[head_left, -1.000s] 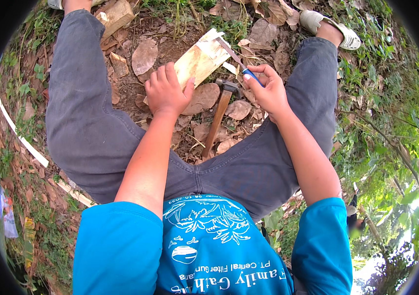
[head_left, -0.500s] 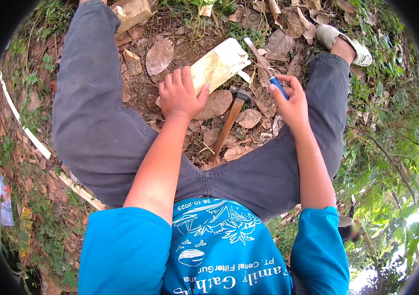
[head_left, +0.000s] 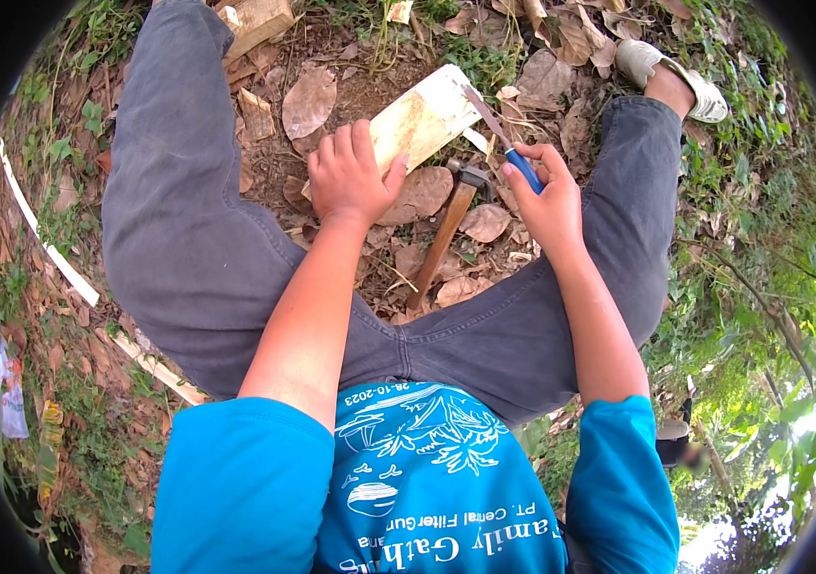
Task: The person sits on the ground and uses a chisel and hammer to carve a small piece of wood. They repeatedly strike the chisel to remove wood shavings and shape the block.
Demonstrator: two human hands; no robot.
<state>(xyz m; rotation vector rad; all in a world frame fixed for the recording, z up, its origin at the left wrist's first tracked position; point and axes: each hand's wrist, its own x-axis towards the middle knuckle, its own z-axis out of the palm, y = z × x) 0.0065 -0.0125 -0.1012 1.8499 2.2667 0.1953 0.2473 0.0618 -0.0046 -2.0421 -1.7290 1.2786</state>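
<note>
Between my legs a pale wooden board (head_left: pixel 424 113) slants from near left to far right. My left hand (head_left: pixel 350 177) grips its near end, with the fingers over the top and the thumb along the right side. A chisel (head_left: pixel 492 121) with a long metal blade and a blue handle is in my right hand (head_left: pixel 551 196). The blade points away from me, its tip at the far right corner of the board; whether it touches the wood I cannot tell. A hammer (head_left: pixel 446 234) with a wooden handle lies on the leaves between my forearms.
My legs in grey trousers (head_left: pixel 188 220) spread to both sides. A wood block (head_left: pixel 257 24) lies at the far left, a small wood chunk (head_left: pixel 256 117) nearer. Dry leaves (head_left: pixel 310 100) cover the soil. Pale wood strips (head_left: pixel 68 273) and a plastic bag (head_left: pixel 10 392) lie at the left.
My right hand has moved left with the chisel, bringing its tip from beside the board to the board's far right corner. The left hand and board have shifted only slightly.
</note>
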